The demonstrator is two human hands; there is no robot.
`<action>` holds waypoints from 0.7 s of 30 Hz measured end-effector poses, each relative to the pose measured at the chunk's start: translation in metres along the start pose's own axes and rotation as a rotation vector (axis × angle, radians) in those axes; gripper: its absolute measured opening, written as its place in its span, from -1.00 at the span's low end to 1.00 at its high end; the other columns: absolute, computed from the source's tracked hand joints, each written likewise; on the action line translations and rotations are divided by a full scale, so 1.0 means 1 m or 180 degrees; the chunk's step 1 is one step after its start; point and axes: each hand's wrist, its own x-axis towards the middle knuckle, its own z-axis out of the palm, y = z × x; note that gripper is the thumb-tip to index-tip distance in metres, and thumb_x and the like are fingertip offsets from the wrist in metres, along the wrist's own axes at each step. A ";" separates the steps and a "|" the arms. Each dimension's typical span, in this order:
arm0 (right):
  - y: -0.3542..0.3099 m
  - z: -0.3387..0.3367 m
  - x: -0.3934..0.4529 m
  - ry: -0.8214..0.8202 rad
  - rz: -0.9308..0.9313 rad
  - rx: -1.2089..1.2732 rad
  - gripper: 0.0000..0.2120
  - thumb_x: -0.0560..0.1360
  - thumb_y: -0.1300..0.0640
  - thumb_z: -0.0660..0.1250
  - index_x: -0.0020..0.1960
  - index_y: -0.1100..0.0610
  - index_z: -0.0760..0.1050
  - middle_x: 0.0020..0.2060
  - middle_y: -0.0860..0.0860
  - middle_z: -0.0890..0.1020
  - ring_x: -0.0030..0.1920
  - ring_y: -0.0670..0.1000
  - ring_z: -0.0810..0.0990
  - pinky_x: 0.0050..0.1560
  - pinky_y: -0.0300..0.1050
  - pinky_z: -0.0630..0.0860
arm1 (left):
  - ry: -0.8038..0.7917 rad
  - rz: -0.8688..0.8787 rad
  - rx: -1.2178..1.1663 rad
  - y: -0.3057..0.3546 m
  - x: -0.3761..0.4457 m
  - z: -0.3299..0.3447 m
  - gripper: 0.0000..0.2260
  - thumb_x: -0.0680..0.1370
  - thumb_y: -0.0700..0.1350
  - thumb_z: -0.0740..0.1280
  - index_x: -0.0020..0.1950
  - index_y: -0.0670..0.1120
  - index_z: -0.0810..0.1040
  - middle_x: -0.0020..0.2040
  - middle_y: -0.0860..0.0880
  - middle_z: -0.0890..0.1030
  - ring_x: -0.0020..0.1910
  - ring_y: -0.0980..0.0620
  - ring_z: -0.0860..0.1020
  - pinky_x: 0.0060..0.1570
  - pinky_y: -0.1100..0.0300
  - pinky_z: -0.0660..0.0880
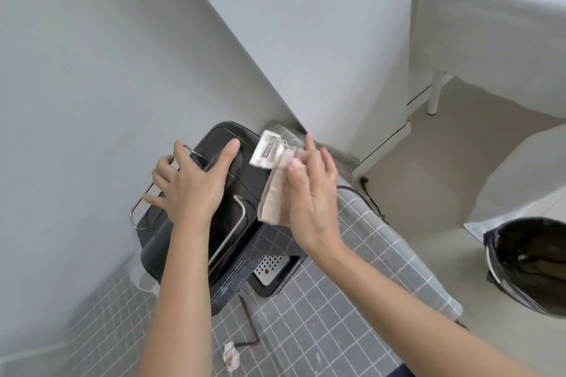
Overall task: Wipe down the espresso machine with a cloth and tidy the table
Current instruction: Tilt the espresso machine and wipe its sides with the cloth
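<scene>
A black espresso machine [235,214] with a chrome rail on top stands on a table [321,315] covered in a grey checked cloth, close to the wall. My left hand [190,184] rests flat on the machine's top with its fingers spread. My right hand [309,193] presses a beige cloth [274,196] against the machine's right side with straight fingers. The cloth's patterned end [268,148] sticks up past my fingertips. The drip tray [269,269] shows below the machine's front.
A crumpled paper scrap [231,356] and a thin bent brown stick [249,326] lie on the table in front of the machine. A bin with a black liner [530,263] stands on the floor at right. A white table [490,24] is at the back right.
</scene>
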 end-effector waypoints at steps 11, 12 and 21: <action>0.054 0.040 0.008 0.1283 -0.0391 0.0112 -0.57 0.62 -0.01 0.00 0.24 0.10 0.57 0.11 -0.08 0.65 0.16 -0.06 0.56 0.19 -0.03 0.47 | 0.0102 0.0042 0.0075 -0.002 0.005 0.005 -0.07 0.24 0.61 0.03 0.45 0.09 0.11 0.46 -0.13 0.17 0.50 -0.07 0.04 0.41 -0.27 -0.07; 0.064 0.040 0.009 0.1293 -0.0321 0.0102 -0.56 0.62 -0.02 -0.01 0.24 0.10 0.57 0.10 -0.06 0.65 0.16 -0.04 0.57 0.18 0.02 0.48 | 0.0099 0.0052 0.0074 -0.002 0.005 0.005 -0.07 0.24 0.61 0.04 0.46 0.09 0.10 0.46 -0.13 0.17 0.50 -0.07 0.04 0.41 -0.26 -0.08; 0.125 0.025 0.016 0.1206 0.0564 -0.0041 -0.41 0.59 -0.27 -0.05 0.12 0.10 0.59 0.03 0.12 0.67 0.11 0.18 0.60 0.14 0.25 0.50 | 0.0139 0.0128 0.0152 0.000 0.005 0.004 -0.03 0.23 0.61 0.01 0.47 0.05 0.12 0.43 -0.14 0.21 0.49 -0.10 0.07 0.42 -0.26 -0.04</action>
